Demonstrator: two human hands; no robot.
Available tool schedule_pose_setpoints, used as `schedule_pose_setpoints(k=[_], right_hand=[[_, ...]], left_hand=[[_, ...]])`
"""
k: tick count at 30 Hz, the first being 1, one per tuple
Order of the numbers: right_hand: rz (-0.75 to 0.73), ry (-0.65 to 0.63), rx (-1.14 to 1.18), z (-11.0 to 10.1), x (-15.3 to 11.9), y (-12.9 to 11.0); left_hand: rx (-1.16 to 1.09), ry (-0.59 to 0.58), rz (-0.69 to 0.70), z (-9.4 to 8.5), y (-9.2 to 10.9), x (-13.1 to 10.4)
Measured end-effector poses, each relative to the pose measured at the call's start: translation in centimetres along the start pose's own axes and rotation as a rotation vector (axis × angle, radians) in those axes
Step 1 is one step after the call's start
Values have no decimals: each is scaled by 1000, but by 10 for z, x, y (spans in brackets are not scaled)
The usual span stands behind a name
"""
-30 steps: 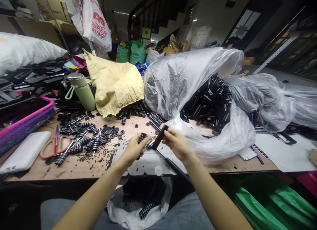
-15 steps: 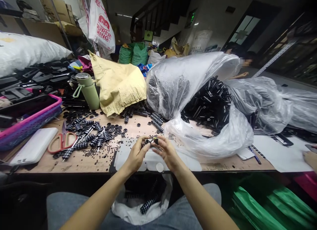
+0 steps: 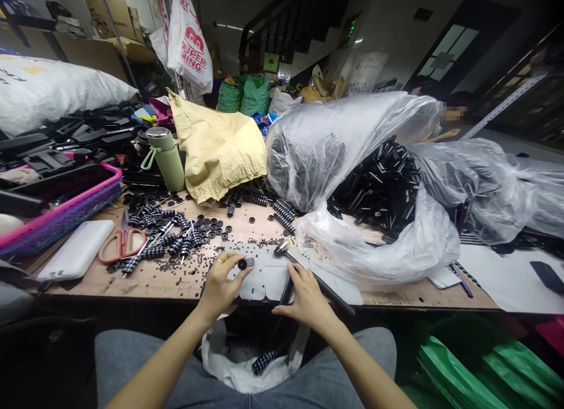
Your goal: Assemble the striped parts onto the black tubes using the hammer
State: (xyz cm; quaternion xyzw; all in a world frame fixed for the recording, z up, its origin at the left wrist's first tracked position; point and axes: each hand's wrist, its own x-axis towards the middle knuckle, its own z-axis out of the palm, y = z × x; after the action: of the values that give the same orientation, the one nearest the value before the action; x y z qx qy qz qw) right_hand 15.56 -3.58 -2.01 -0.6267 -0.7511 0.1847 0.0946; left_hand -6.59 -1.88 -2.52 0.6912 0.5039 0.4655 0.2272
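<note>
My left hand (image 3: 221, 281) rests on the white sheet (image 3: 264, 280) at the table's front edge and pinches a small black disc (image 3: 242, 264) between thumb and forefinger. My right hand (image 3: 305, 296) is just right of it, at the table edge, with its fingers closed on a short black bar (image 3: 285, 289) that points down toward my lap. A small hammer (image 3: 282, 248) lies on the sheet just beyond my right hand, its dark handle running off to the right under my wrist.
Loose black discs and striped stacks (image 3: 176, 241) cover the table left of my hands, beside red-handled scissors (image 3: 120, 244), a white slab (image 3: 77, 257), a green bottle (image 3: 168, 160) and a pink basket (image 3: 66, 212). A clear bag of black bars (image 3: 379, 185) fills the right. A white bag (image 3: 247, 362) hangs between my knees.
Both hands dropped from mid-air above the table to its front edge. The black bar went down with my right hand, and my left hand now pinches a disc.
</note>
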Motion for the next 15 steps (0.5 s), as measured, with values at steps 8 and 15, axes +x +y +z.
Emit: schedule_pose_setpoints(k=[8, 15], right_hand=[[-139, 112, 133, -14, -7, -11], [-452, 163, 329, -32, -1, -37]], left_hand=[[-875, -17, -545, 40, 24, 31], [-1031, -273, -747, 28, 49, 29]])
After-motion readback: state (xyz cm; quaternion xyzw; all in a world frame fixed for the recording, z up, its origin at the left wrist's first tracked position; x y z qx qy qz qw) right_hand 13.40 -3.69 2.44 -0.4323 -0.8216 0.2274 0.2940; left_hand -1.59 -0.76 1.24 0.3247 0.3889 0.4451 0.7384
